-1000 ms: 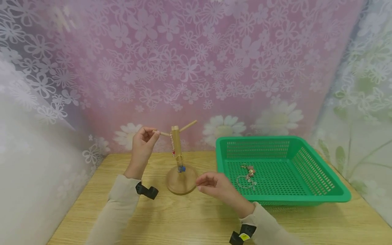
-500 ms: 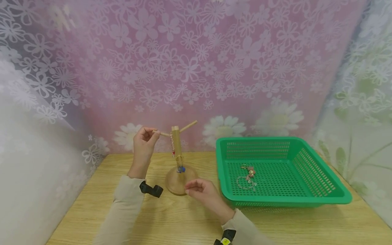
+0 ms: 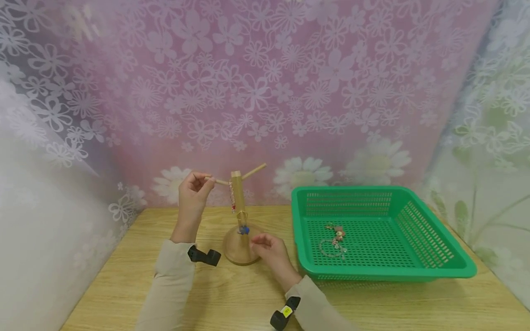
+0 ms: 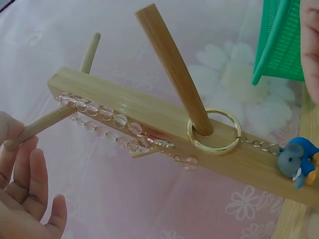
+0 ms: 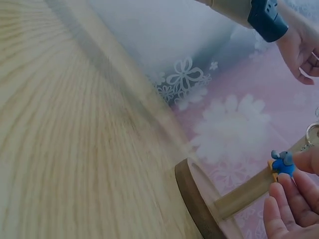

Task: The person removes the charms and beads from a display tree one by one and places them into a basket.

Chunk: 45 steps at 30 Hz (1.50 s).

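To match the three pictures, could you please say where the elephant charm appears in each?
Head: elephant charm, just left of centre, lower half.
Left wrist: elephant charm, right edge, below mid-height.
Right wrist: elephant charm, lower right, beside right hand.
Shared landmark: wooden stand.

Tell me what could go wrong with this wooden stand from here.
A tug by the left hand, which pinches the peg bearing the beaded bracelet, might tip the wooden stand. The right hand is close to the elephant charm; a brush could set it swinging. The key ring loops around a second peg, so a knock might work it off the free end.
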{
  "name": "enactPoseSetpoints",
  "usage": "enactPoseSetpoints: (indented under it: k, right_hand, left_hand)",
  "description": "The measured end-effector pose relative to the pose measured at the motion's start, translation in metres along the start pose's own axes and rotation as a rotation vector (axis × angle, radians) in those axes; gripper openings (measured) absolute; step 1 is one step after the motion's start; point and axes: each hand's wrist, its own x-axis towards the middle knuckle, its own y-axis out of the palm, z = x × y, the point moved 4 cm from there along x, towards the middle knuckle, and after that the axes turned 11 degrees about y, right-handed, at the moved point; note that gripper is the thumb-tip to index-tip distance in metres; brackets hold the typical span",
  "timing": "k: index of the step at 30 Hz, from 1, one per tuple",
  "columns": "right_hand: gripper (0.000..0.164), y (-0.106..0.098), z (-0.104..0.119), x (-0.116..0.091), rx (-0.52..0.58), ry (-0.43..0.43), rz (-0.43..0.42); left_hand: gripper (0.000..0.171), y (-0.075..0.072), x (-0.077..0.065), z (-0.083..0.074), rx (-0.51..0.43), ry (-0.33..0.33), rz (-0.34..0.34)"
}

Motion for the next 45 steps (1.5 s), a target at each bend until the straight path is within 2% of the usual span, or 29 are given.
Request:
enactPoseSetpoints:
  k: [2, 5, 8, 11, 15, 20, 24, 32, 39, 45]
  right_hand:
    - [0.023, 0.003, 0.000, 0.004, 0.014, -0.022, -0.028]
    - [0.024, 0.007, -0.001, 0.008, 0.042, -0.028, -0.067]
    - [0.026, 0.011, -0.003, 0.011, 0.075, -0.008, -0.103]
    - [0.029, 0.013, -0.006, 0.014, 0.100, 0.019, -0.128]
    - [0.031, 0.016, 0.000, 0.012, 0.116, 0.064, -0.151]
    - [0.029, 0.020, -0.005, 0.020, 0.124, 0.047, -0.183]
    - [0.028, 0.022, -0.008, 0.024, 0.096, 0.026, -0.195]
    - [0.024, 0.021, -0.007, 0.030, 0.073, 0.033, -0.221]
    - [0.025, 0.017, -0.005, 0.029, 0.085, 0.027, -0.217]
    - [0.022, 0.013, -0.002, 0.023, 0.077, 0.033, -0.199]
  left_hand:
    - [0.004, -0.001, 0.000, 0.000, -0.006, -0.004, -0.003]
    - [0.006, -0.001, 0.000, -0.001, -0.018, -0.020, -0.003]
    - [0.003, 0.002, -0.001, -0.002, -0.025, -0.053, 0.000]
    - [0.007, 0.007, -0.004, -0.013, -0.023, -0.069, 0.001]
    - [0.005, 0.011, -0.005, -0.024, -0.019, -0.073, -0.009]
    - [0.005, 0.009, -0.003, -0.025, 0.018, -0.091, -0.004]
    - [0.006, 0.007, -0.002, -0.023, 0.029, -0.098, 0.002]
    - [0.005, 0.001, 0.001, -0.003, 0.020, -0.123, 0.020]
    - [0.013, 0.001, 0.002, -0.003, 0.020, -0.103, 0.032]
    - [0.008, -0.001, 0.001, -0.004, 0.040, -0.122, 0.035]
